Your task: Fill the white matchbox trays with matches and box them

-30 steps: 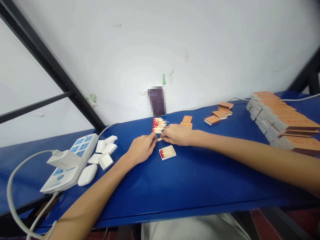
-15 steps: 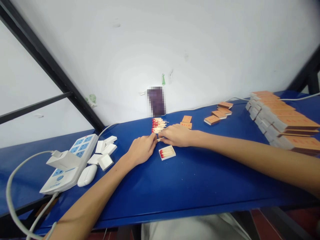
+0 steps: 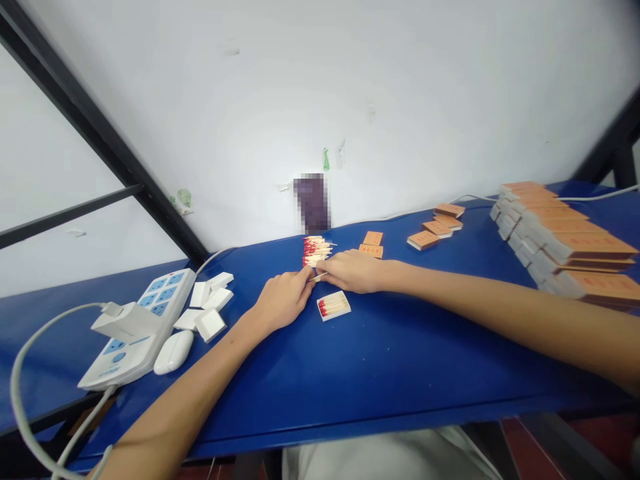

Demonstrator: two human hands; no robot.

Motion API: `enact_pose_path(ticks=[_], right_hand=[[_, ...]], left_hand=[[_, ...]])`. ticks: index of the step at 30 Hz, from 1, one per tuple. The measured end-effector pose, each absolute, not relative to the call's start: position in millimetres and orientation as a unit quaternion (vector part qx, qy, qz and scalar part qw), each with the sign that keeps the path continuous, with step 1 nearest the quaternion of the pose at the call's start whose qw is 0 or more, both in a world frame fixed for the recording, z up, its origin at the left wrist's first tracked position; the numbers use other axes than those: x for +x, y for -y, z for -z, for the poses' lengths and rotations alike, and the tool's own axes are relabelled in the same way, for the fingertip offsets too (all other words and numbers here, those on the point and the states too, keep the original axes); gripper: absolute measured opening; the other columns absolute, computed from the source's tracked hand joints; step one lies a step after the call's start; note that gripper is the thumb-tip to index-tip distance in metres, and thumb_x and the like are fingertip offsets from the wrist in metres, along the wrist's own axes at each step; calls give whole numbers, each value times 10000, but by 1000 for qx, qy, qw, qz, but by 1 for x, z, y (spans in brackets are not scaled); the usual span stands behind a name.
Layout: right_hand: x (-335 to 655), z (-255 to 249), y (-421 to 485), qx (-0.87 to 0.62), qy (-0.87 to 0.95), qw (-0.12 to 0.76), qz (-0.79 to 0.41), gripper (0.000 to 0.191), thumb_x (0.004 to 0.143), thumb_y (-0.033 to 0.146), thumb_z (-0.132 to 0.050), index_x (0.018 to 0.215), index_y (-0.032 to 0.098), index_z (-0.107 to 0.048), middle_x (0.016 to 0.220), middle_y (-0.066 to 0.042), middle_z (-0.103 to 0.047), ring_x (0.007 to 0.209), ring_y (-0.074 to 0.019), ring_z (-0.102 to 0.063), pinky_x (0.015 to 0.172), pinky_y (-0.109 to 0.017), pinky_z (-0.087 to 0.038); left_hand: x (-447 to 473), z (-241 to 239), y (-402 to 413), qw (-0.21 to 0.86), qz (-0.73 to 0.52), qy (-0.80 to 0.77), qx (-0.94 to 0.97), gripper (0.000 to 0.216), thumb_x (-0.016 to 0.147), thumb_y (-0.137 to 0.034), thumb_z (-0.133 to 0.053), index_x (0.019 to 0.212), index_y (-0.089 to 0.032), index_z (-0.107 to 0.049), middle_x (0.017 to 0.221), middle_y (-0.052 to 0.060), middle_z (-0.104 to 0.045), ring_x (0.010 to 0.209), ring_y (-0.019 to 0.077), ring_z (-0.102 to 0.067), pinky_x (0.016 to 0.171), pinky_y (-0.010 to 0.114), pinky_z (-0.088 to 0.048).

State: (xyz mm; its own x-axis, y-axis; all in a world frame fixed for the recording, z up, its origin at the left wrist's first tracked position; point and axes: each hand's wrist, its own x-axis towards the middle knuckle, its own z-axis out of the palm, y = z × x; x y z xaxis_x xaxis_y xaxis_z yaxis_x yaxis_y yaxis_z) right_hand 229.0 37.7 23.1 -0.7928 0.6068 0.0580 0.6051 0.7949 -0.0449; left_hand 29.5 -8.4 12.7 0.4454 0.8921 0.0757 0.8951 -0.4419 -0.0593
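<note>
My left hand (image 3: 283, 299) and my right hand (image 3: 353, 271) meet at the middle of the blue table (image 3: 350, 373), fingers pinched together on a few matches (image 3: 320, 276) held between them. Just behind the hands lies a loose pile of red-tipped matches (image 3: 315, 249). In front of the hands sits an open white matchbox tray (image 3: 334, 305) partly filled with matches, heads to the left.
Empty white trays (image 3: 210, 303), a white power strip (image 3: 137, 327) with cable and a white case (image 3: 173, 351) lie at left. Orange matchbox sleeves (image 3: 373, 244) and matchboxes (image 3: 435, 227) lie behind; tall stacks of boxes (image 3: 565, 243) stand right. A pixelated dark object (image 3: 312, 203) leans on the wall.
Both hands stay nearly where they were; the fingers have shifted slightly on the few matches held between them.
</note>
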Motion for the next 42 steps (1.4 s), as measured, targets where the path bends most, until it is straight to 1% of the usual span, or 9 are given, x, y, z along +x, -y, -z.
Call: enact_pose_path(ticks=[9, 11, 14, 17, 19, 24, 29, 36, 42], right_hand=[[232, -33, -35, -315, 948, 32, -24, 276, 987, 331, -368, 1054, 166, -578, 966, -114, -674, 758, -200, -605, 577, -280, -296], [234, -42, -33, -308, 950, 24, -43, 254, 971, 313, -394, 1045, 171, -592, 962, -107, -670, 753, -190, -589, 584, -274, -301], [238, -57, -31, -284, 953, -3, -107, 246, 951, 343, -439, 1001, 182, -619, 903, -74, -665, 722, -163, -561, 589, -256, -319], [242, -68, -30, -239, 956, -37, -168, 249, 933, 345, -461, 941, 168, -636, 790, -40, -650, 660, -136, -530, 578, -241, -328], [243, -73, -29, -223, 953, -56, -195, 258, 919, 350, -471, 910, 160, -646, 731, -23, -638, 625, -125, -515, 565, -239, -325], [241, -75, -24, -222, 944, -88, -227, 203, 871, 286, -512, 859, 148, -660, 713, -10, -649, 622, -116, -528, 565, -234, -337], [239, -74, -20, -210, 940, -102, -249, 157, 830, 223, -526, 817, 143, -661, 706, -8, -668, 615, -109, -551, 565, -224, -353], [239, -73, -21, -202, 941, -88, -259, 166, 812, 212, -524, 761, 140, -665, 643, 4, -659, 572, -104, -534, 581, -233, -363], [238, -74, -22, -207, 944, -74, -245, 165, 805, 213, -526, 785, 142, -674, 658, -1, -664, 572, -105, -545, 570, -234, -364]], left_hand=[[30, -15, 9, 22, 41, 535, -843, 258, 1001, -390, -306, 1006, -212, -492, 837, 54, -666, 719, 229, -639, 602, 292, -383], [30, -17, 12, -26, 75, 525, -848, 251, 991, -401, -337, 986, -212, -502, 744, 19, -627, 639, 190, -588, 578, 275, -356], [31, -23, 18, -150, 122, 491, -849, 259, 978, -412, -372, 934, -205, -521, 620, -37, -532, 544, 128, -476, 544, 246, -321], [35, -29, 26, -237, 140, 479, -833, 278, 948, -428, -430, 886, -187, -553, 589, -56, -448, 529, 99, -387, 515, 226, -293], [37, -32, 30, -261, 139, 477, -828, 284, 927, -433, -463, 868, -179, -574, 584, -61, -405, 529, 92, -346, 500, 223, -270], [40, -35, 34, -257, 123, 476, -832, 299, 894, -442, -508, 782, -175, -583, 563, -63, -356, 517, 86, -314, 485, 229, -223], [40, -32, 34, -261, 112, 471, -835, 239, 871, -405, -544, 804, -182, -600, 546, -73, -362, 498, 80, -311, 486, 227, -235], [38, -30, 35, -238, 136, 468, -840, 263, 873, -427, -545, 775, -184, -563, 551, -74, -337, 500, 83, -305, 493, 233, -234], [35, -29, 31, -236, 157, 467, -838, 153, 876, -335, -525, 847, -189, -560, 555, -79, -342, 517, 89, -322, 517, 226, -271]])
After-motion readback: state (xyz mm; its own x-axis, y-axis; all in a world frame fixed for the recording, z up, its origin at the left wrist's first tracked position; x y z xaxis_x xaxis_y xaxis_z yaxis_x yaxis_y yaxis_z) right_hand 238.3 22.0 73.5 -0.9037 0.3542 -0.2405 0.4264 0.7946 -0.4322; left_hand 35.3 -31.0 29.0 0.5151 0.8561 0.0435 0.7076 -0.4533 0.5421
